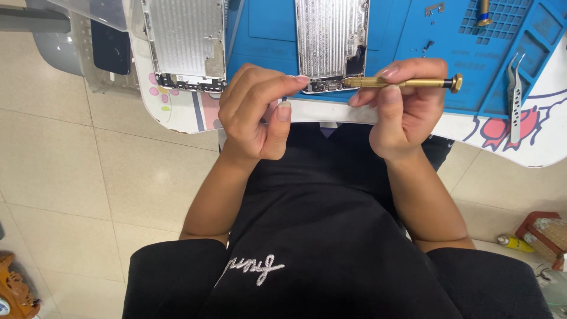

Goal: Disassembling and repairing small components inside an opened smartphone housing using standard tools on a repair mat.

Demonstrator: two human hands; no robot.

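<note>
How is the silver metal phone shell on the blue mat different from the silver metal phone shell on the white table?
The silver metal phone shell on the blue mat has the gold screwdriver pointed at its bottom edge, held by the right hand; the silver metal phone shell on the white table lies untouched, farther left. The left hand is nearer the mat one. Both lie open side up.

Head camera, looking steeply down, close over lap.
</note>
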